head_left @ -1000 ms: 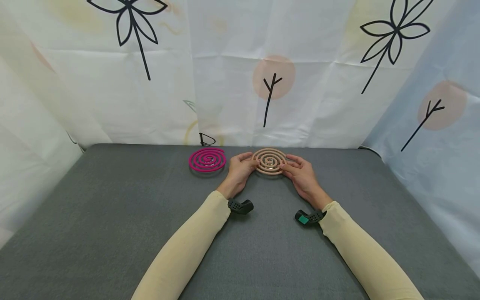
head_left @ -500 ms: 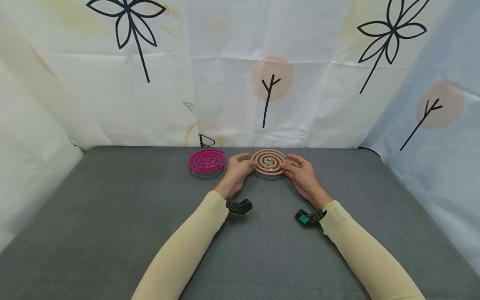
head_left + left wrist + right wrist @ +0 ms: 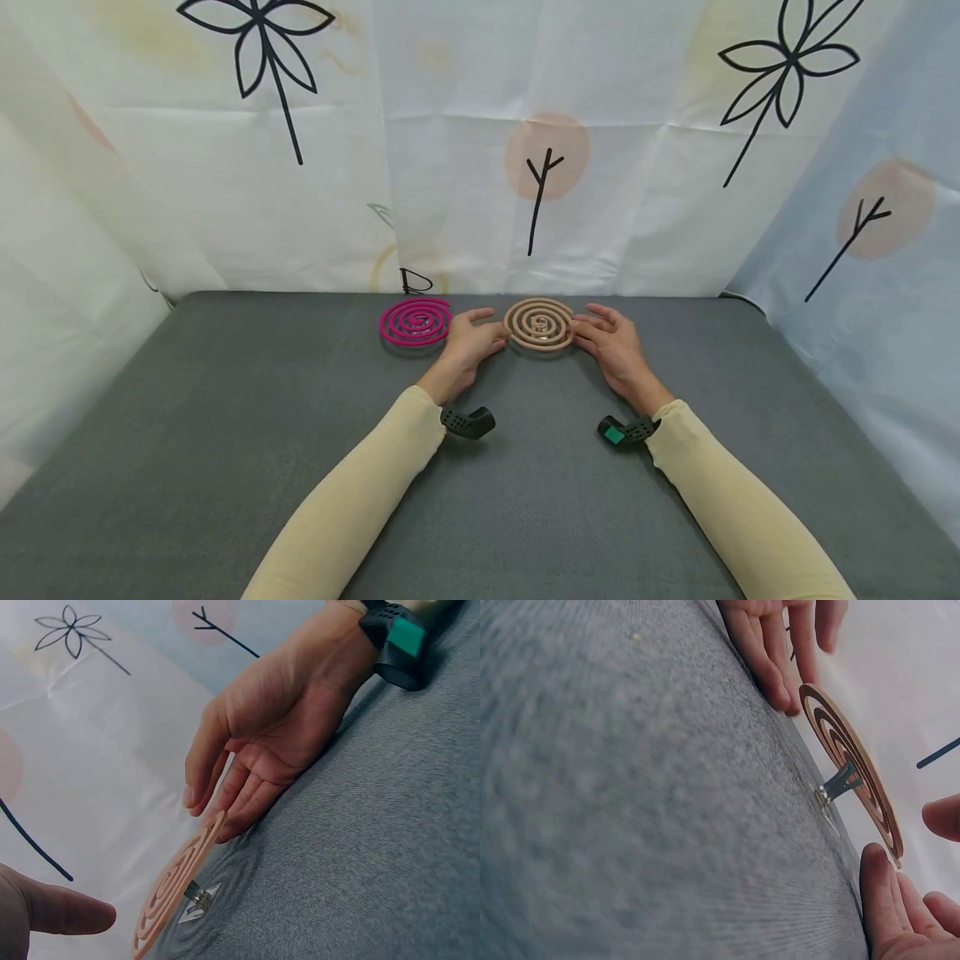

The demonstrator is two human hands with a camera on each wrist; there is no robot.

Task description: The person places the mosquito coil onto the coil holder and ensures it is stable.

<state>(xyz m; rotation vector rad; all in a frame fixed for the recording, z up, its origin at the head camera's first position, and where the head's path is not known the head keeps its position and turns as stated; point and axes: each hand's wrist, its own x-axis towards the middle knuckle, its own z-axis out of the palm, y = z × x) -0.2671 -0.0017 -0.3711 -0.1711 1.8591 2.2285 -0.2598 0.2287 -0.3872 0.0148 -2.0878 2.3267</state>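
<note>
A tan mosquito coil [image 3: 539, 347] lies flat at the far side of the grey table, raised on a small metal stand [image 3: 838, 784]. My left hand [image 3: 467, 343] is at its left edge and my right hand [image 3: 609, 343] at its right edge. Both hands have loosely extended fingers, with the thumbs lifted off the coil in the wrist views. The right fingertips are very near the rim; whether they touch it I cannot tell. A pink mosquito coil [image 3: 410, 342] sits to the left, just beyond the left hand.
Behind the coils hangs a white curtain [image 3: 457, 167] with leaf and tree drawings, meeting the back edge of the grey table [image 3: 225, 433]. More curtain encloses the left and right sides. Each wrist wears a black band.
Both hands have loosened from the tan coil and drawn slightly apart, the left hand to the left and the right hand to the right. The coils stay in place.
</note>
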